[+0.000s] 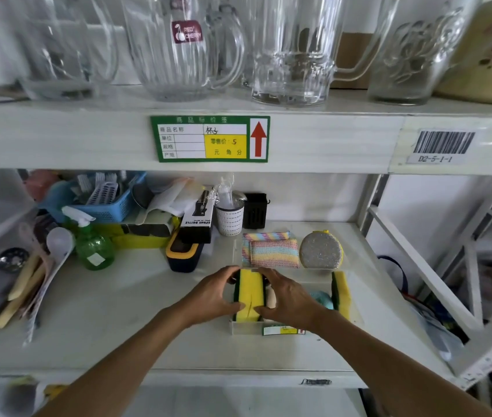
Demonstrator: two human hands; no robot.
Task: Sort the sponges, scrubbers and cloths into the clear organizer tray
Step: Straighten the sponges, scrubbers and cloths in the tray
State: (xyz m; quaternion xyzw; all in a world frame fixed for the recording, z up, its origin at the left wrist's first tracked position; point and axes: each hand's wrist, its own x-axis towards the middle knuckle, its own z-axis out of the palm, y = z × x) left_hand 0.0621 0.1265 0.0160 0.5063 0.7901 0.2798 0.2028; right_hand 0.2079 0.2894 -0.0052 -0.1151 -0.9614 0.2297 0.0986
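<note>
Clear organizer tray (246, 328) near the shelf's front edge. Left hand (214, 294) and right hand (288, 299) each curl around a side of the yellow-green sponges (249, 293) standing in its left compartment. Striped cloths (270, 250) and glittery round scrubber (320, 250) at the tray's far side; another sponge (341, 293) at its right end.

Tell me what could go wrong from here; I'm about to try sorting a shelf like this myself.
1. Both hands, left hand and right hand, squeeze the yellow sponges into the clear organizer tray; pushing down could slide the light tray toward the shelf edge.
2. The compressed sponges may spring back out once released.
3. Just behind stands a dark case with a spray bottle box leaning over it; a pulled-back left hand might topple it.
</note>
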